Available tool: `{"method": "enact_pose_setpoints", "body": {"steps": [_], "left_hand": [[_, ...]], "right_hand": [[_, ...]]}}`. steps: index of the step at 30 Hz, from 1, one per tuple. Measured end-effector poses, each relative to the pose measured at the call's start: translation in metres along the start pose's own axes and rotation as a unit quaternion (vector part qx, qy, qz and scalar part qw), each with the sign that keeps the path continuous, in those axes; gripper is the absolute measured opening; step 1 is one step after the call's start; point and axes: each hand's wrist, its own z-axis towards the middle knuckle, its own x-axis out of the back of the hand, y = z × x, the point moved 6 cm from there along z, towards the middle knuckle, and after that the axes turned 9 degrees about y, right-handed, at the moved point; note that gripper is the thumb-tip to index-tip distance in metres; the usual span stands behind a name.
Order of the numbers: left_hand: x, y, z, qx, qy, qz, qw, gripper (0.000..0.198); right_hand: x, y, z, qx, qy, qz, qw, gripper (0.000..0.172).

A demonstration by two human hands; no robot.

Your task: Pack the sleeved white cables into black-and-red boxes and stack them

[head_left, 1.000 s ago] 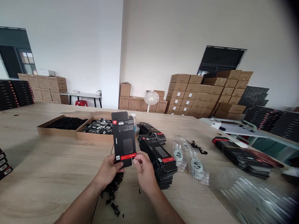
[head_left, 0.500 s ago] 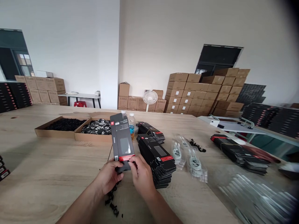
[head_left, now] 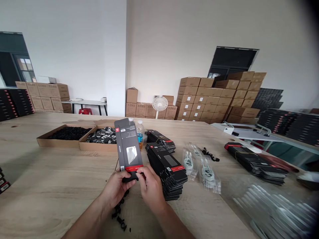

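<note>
A black cardboard packaging box (head_left: pixel 128 142) with a red band and a clear window is held up in front of me, its top flap raised. My left hand (head_left: pixel 116 186) grips its lower left corner, thumb across the front. At the lower right corner, my right hand (head_left: pixel 151 184) pinches the bottom flap between thumb and fingers. Just right of that hand lies a stack of flattened black boxes (head_left: pixel 166 166), with a second stack (head_left: pixel 160 140) behind it. Small black clips (head_left: pixel 121 219) are scattered on the table below my hands.
An open carton of black parts (head_left: pixel 69 133) and a carton of round black-and-white pieces (head_left: pixel 103 135) stand at the left. Bottles (head_left: pixel 140 132) stand behind the box. Bagged white cables (head_left: pixel 208 174) lie to the right, near a banded box stack (head_left: pixel 254 162).
The held box has tilted slightly and its top has shifted a little left. Both hands keep hold at the lower corners.
</note>
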Motion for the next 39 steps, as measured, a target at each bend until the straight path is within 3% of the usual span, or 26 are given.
{"method": "enact_pose_setpoints", "body": {"steps": [8,14,18,21,24,28,33,39], "left_hand": [[-0.01,0.004,-0.008,-0.009,-0.051,0.014,0.999,0.042],[-0.01,0.01,-0.009,-0.045,-0.082,0.085,0.992,0.028],[-0.009,0.011,-0.007,-0.06,-0.104,0.129,0.984,0.041],[-0.013,0.015,-0.008,-0.101,-0.137,0.186,0.968,0.049],[-0.017,0.024,-0.011,-0.165,-0.148,0.235,0.946,0.042],[-0.019,0.032,-0.011,-0.216,-0.146,0.265,0.928,0.03],[-0.012,0.03,-0.005,-0.263,-0.105,0.302,0.91,0.028],[-0.016,0.027,-0.014,-0.344,-0.064,0.342,0.872,0.024]], "right_hand": [[0.004,0.007,0.002,0.002,0.033,0.011,0.999,0.013],[0.005,0.014,0.002,-0.016,0.033,0.031,0.999,0.011],[0.004,0.017,0.002,-0.025,0.033,0.032,0.999,0.011],[0.005,0.019,0.003,-0.03,0.036,0.034,0.998,0.011],[0.004,0.02,0.003,-0.034,0.026,0.031,0.999,0.011],[0.003,0.021,0.004,-0.026,0.016,0.021,0.999,0.012],[0.007,0.011,0.005,0.026,0.046,-0.092,0.994,0.013],[-0.013,0.011,-0.004,0.012,-0.063,-0.188,0.98,0.019]]}}
